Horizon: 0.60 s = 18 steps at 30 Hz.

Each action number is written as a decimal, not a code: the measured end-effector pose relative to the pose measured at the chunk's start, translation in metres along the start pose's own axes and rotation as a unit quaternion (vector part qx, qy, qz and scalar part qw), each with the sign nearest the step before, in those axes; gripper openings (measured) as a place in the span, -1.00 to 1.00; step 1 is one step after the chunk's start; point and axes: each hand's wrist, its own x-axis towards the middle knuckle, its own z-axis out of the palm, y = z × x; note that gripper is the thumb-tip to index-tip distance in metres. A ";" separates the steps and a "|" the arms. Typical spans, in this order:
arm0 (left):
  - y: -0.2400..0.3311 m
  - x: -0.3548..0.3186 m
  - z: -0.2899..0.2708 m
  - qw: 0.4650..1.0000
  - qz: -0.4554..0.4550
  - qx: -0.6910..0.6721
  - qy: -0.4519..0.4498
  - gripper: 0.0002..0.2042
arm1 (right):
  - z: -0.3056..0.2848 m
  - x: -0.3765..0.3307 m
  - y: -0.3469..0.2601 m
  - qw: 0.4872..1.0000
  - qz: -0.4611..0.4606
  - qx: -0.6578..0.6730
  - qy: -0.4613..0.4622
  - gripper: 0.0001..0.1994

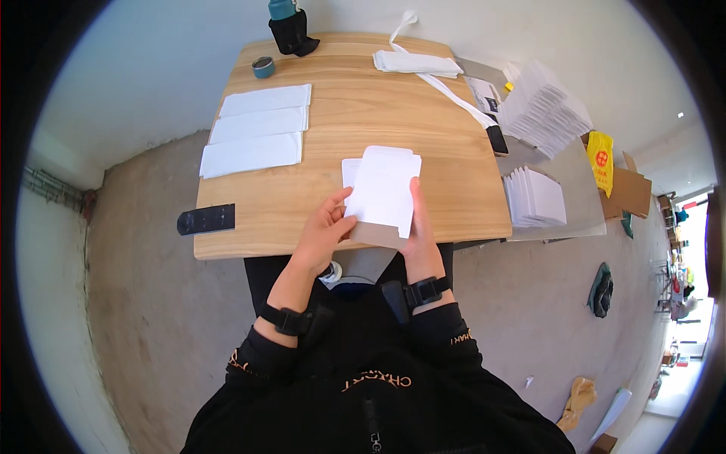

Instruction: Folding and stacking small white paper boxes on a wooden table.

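A white folding carton [384, 185], lying nearly flat with a greyish brown strip along its lower edge, is held over the near part of the wooden table. My left hand [324, 229] is closed on its lower left edge, thumb and fingertips against the card. Along its right edge lies the thumb of my right hand [422, 227], whose other fingers are hidden behind the carton. A white flap shows at the carton's upper left. Left of it, three flat white fabric-like pieces [253, 155] lie in an overlapping row on the table [363, 106].
A folded white bundle [417, 63] with a long strap lies at the far right. A bottle in a black sleeve [290, 32] and a small blue tin [263, 68] stand far left. A black strip-like object [206, 219] overhangs the left edge. Stacked white cartons [535, 198] stand right.
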 end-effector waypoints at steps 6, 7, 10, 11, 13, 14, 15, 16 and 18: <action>0.012 -0.015 0.024 0.991 0.068 0.114 -0.004 -0.31 | 0.035 -0.014 -0.009 0.988 0.011 0.097 -0.115 -0.29; 0.010 -0.016 0.028 0.991 0.067 0.114 -0.004 -0.31 | 0.036 -0.015 -0.010 0.990 0.015 0.070 -0.120 -0.28; 0.007 -0.017 0.032 0.979 0.091 0.179 0.022 -0.31 | 0.036 -0.013 -0.007 0.986 0.023 0.066 -0.153 -0.28; 0.006 -0.016 0.032 0.982 0.085 0.167 0.026 -0.34 | 0.036 -0.013 -0.006 0.986 0.023 0.065 -0.152 -0.28; 0.004 -0.014 0.032 0.984 0.079 0.156 0.030 -0.36 | 0.038 -0.012 -0.004 0.990 0.008 0.071 -0.123 -0.27; 0.003 -0.014 0.033 0.977 0.112 0.176 0.048 -0.38 | 0.039 -0.011 -0.003 0.990 0.008 0.071 -0.123 -0.27; 0.001 -0.014 0.033 0.968 0.144 0.196 0.065 -0.40 | 0.040 -0.010 -0.002 0.989 -0.003 0.083 -0.119 -0.26; -0.001 -0.014 0.034 0.968 0.144 0.196 0.065 -0.40 | 0.042 -0.010 -0.002 0.989 -0.015 0.095 -0.115 -0.25; -0.003 -0.014 0.035 0.926 0.196 0.300 0.115 -0.45 | 0.047 -0.013 -0.001 0.984 -0.017 0.122 -0.128 -0.24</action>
